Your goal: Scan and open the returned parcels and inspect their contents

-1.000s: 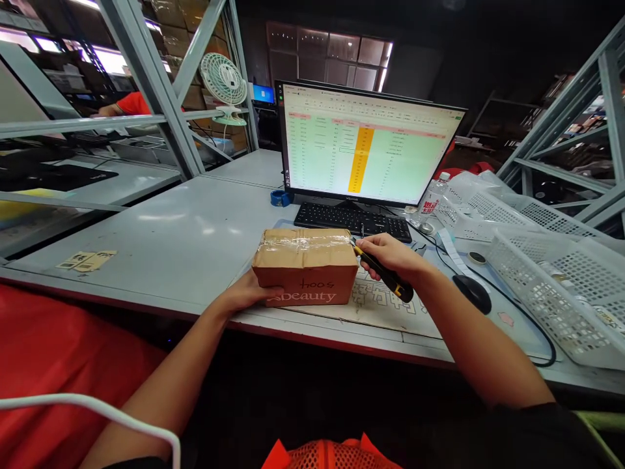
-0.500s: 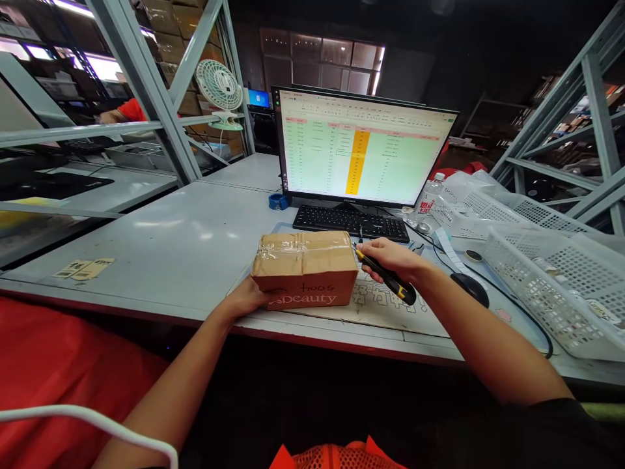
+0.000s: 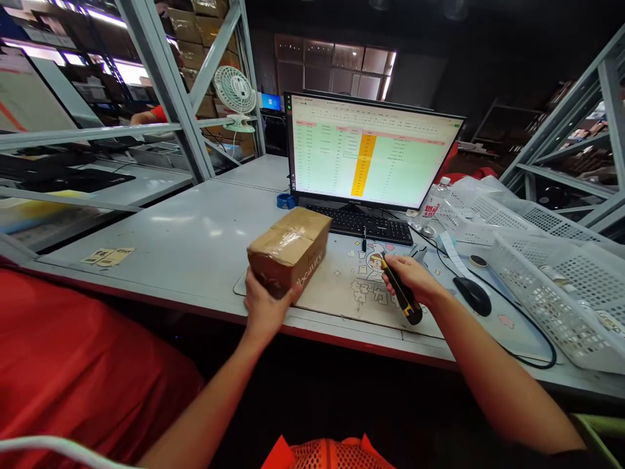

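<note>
A taped cardboard box [image 3: 293,244] sits at an angle on the printed desk mat [image 3: 336,303], its "beauty" lettering on the side toward the right. My left hand [image 3: 267,303] grips the lower near end of the box, fingers on its left and thumb at its right corner. Away from the box on the right, my right hand [image 3: 410,279] is closed around a black and yellow utility knife [image 3: 403,293]. The knife's front end points up and left over the mat; I cannot make out whether its blade is out.
Behind the box are a keyboard [image 3: 361,225], a pen [image 3: 364,240] and a monitor [image 3: 371,150] with a spreadsheet. A mouse [image 3: 471,296], a bottle [image 3: 433,198] and white plastic baskets [image 3: 556,306] stand on the right. Paper labels [image 3: 107,256] lie at left.
The box has turned so its lettered side faces right, and my left hand has shifted to its near end. The knife in my right hand has drawn away from the box.
</note>
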`<state>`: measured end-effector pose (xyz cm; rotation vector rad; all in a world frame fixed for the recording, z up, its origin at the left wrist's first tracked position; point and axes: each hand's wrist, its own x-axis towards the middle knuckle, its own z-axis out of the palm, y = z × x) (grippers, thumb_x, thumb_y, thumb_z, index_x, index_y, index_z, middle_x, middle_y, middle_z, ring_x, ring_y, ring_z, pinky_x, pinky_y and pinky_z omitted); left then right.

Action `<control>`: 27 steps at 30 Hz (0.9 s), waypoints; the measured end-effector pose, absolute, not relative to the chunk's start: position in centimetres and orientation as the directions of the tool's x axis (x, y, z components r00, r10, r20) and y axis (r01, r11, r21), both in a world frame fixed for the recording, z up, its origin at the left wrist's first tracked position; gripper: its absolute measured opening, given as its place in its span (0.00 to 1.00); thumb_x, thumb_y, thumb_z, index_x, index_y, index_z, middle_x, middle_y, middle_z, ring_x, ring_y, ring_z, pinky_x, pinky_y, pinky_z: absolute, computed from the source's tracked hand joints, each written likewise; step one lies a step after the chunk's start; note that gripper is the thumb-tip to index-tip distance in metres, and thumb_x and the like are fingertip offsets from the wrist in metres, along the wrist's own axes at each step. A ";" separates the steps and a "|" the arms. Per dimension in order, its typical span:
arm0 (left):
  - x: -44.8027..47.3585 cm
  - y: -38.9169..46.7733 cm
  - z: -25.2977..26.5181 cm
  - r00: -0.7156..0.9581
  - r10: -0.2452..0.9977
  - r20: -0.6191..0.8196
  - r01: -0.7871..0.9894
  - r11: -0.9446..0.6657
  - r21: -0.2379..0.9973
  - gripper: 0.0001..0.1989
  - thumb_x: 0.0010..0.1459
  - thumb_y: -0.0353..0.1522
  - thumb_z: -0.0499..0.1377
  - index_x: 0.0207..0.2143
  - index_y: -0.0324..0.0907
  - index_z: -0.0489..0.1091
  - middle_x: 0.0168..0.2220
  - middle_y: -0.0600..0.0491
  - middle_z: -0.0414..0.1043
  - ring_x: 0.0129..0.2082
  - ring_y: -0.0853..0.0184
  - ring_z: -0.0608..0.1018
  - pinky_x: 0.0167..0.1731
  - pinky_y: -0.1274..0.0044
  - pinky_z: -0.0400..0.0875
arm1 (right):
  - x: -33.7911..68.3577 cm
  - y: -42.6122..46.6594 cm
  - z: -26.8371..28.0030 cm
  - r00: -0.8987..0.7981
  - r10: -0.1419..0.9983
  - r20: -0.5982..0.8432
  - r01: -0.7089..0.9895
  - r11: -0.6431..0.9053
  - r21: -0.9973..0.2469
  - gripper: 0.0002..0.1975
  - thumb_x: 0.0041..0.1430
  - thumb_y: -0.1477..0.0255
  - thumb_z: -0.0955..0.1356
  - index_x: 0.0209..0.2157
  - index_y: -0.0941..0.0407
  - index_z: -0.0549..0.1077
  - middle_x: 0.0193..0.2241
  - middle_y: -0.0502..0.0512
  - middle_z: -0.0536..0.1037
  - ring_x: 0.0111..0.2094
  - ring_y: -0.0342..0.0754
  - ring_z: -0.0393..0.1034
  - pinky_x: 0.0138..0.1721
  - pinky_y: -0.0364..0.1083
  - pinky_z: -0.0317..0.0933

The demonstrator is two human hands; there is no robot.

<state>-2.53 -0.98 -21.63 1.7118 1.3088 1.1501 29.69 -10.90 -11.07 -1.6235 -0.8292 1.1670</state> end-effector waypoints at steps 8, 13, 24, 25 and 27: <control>-5.3 -4.1 -20.2 0.155 0.746 0.648 0.347 -0.655 0.671 0.39 0.58 0.48 0.70 0.67 0.50 0.60 0.66 0.42 0.66 0.70 0.48 0.67 0.73 0.55 0.56 | 30.6 -12.1 -13.0 0.257 0.937 -0.238 0.095 -0.269 -0.958 0.23 0.64 0.48 0.72 0.38 0.53 0.67 0.22 0.49 0.77 0.22 0.45 0.71 0.23 0.41 0.66; -5.5 6.9 -16.6 0.343 0.880 0.329 0.043 -0.364 0.930 0.72 0.35 0.64 0.74 0.73 0.43 0.47 0.74 0.33 0.53 0.74 0.40 0.58 0.71 0.54 0.59 | 28.3 -8.4 -10.4 0.233 0.940 -0.250 0.123 -0.283 -0.951 0.14 0.74 0.58 0.66 0.36 0.53 0.67 0.20 0.48 0.73 0.17 0.43 0.68 0.18 0.41 0.66; -6.0 9.9 -20.0 0.589 0.807 0.051 0.040 -0.093 0.995 0.49 0.36 0.48 0.80 0.59 0.39 0.72 0.62 0.36 0.75 0.66 0.36 0.72 0.68 0.52 0.66 | 25.3 -4.7 -8.1 0.179 0.954 -0.241 0.115 -0.264 -0.958 0.16 0.75 0.62 0.64 0.32 0.54 0.68 0.18 0.49 0.74 0.14 0.41 0.66 0.15 0.39 0.63; -5.9 10.0 -20.0 0.596 0.801 0.058 0.040 -0.102 0.994 0.49 0.37 0.49 0.80 0.59 0.39 0.72 0.61 0.36 0.75 0.66 0.36 0.72 0.68 0.51 0.66 | 25.2 -5.1 -8.2 0.189 0.950 -0.249 0.105 -0.272 -0.957 0.16 0.75 0.62 0.64 0.32 0.54 0.68 0.18 0.48 0.74 0.14 0.41 0.66 0.15 0.39 0.63; -5.8 10.1 -20.1 0.615 0.784 0.084 0.039 -0.137 0.990 0.48 0.39 0.49 0.79 0.59 0.39 0.71 0.62 0.37 0.74 0.67 0.36 0.71 0.68 0.50 0.65 | 24.5 -6.0 -8.3 0.208 0.942 -0.263 0.087 -0.286 -0.954 0.16 0.74 0.60 0.65 0.32 0.54 0.67 0.18 0.48 0.74 0.14 0.41 0.66 0.15 0.39 0.62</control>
